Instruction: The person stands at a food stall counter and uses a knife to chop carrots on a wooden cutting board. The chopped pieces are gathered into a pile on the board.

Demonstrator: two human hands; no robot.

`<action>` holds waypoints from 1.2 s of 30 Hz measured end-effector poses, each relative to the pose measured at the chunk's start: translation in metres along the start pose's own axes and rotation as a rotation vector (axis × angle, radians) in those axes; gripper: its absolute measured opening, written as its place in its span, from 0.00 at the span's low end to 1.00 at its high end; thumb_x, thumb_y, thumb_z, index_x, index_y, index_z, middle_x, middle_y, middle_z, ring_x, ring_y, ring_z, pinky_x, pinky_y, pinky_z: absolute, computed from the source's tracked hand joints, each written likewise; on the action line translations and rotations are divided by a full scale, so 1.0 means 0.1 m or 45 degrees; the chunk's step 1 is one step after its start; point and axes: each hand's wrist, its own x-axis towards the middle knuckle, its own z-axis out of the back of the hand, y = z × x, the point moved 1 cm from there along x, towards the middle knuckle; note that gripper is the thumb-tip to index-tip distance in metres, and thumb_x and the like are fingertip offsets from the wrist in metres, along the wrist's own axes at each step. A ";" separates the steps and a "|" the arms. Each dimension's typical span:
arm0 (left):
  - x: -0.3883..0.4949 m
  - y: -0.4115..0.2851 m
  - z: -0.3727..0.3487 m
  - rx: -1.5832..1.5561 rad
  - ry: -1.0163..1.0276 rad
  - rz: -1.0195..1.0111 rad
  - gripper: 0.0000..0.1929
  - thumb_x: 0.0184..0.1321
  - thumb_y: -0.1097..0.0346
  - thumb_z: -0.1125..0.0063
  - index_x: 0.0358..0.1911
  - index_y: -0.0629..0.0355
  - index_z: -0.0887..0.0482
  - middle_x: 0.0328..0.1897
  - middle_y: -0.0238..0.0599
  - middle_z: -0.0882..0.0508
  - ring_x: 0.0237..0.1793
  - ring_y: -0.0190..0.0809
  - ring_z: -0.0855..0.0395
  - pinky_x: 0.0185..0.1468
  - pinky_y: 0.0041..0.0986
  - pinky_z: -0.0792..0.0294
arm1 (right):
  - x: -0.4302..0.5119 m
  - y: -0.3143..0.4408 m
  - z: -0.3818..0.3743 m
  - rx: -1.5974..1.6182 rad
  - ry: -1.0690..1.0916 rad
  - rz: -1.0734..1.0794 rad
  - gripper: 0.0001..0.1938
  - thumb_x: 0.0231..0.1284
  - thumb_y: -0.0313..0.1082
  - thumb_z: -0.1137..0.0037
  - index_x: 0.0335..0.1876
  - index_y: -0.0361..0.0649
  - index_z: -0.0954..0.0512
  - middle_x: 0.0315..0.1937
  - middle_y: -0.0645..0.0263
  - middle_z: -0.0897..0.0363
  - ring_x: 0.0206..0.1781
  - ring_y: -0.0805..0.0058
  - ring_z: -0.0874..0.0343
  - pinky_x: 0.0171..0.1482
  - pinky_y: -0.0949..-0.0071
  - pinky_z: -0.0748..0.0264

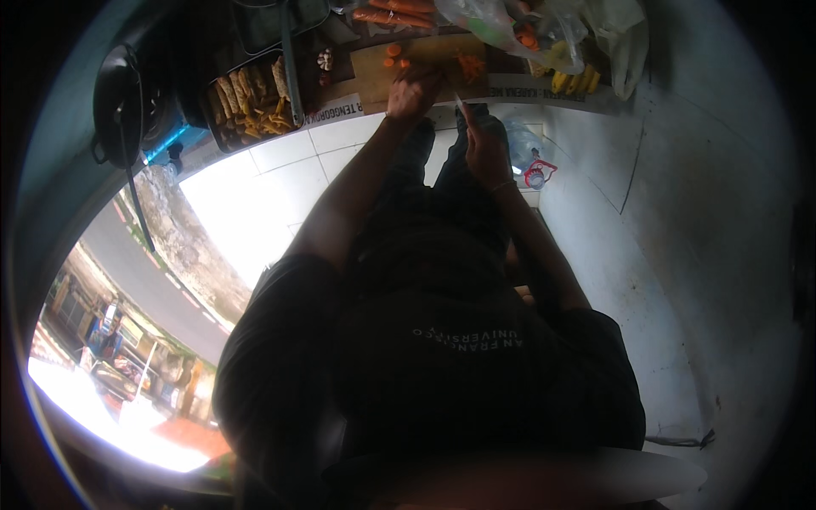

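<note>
A wooden cutting board point(373, 67) lies at the counter's near edge. My left hand point(411, 92) is bent down over its middle; its fingertips and whatever is under them are hard to make out. My right hand point(484, 150) grips a knife point(460, 101), its blade pointing up towards the board. Several carrot slices point(393, 50) lie just beyond my left hand. A small heap of finely cut carrot point(470, 65) sits on the board's right part.
Left of the board are garlic point(325, 59), a metal tray point(223, 148) of fried food and a dark wok point(118, 108). Whole carrots point(395, 16), plastic bags point(484, 22) and yellow bananas point(574, 81) lie behind and right. A large water bottle point(526, 143) stands below, near the wall.
</note>
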 end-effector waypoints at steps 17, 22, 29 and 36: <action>-0.09 0.09 -0.13 -0.096 -0.036 0.045 0.05 0.56 0.68 0.35 0.35 0.55 0.10 0.41 0.39 0.09 0.45 0.48 0.12 0.53 0.39 0.22 | 0.20 -0.05 0.00 -0.121 0.025 0.130 0.36 0.69 0.23 0.50 0.83 0.56 0.38 0.34 0.43 0.17 0.37 0.46 0.15 0.42 0.48 0.21; -0.07 0.12 -0.12 -0.096 -0.035 0.023 0.02 0.56 0.68 0.35 0.32 0.55 0.12 0.38 0.38 0.12 0.43 0.49 0.14 0.51 0.41 0.23 | 0.14 -0.07 -0.05 -0.095 0.104 0.034 0.40 0.67 0.23 0.49 0.85 0.58 0.43 0.31 0.45 0.18 0.34 0.46 0.16 0.40 0.47 0.21; -0.12 0.17 -0.18 -0.094 -0.008 0.061 0.04 0.57 0.67 0.33 0.35 0.54 0.10 0.42 0.38 0.10 0.46 0.49 0.13 0.53 0.41 0.23 | 0.33 -0.23 -0.37 -0.017 -0.037 -0.026 0.35 0.73 0.28 0.49 0.84 0.57 0.42 0.39 0.43 0.15 0.42 0.46 0.14 0.44 0.48 0.19; -0.19 0.26 -0.30 -0.104 -0.010 0.009 0.06 0.55 0.66 0.31 0.36 0.55 0.07 0.43 0.38 0.08 0.49 0.47 0.12 0.56 0.41 0.22 | 0.20 -0.11 -0.04 0.032 -0.047 0.103 0.35 0.73 0.26 0.51 0.84 0.58 0.41 0.39 0.42 0.16 0.44 0.42 0.15 0.47 0.46 0.21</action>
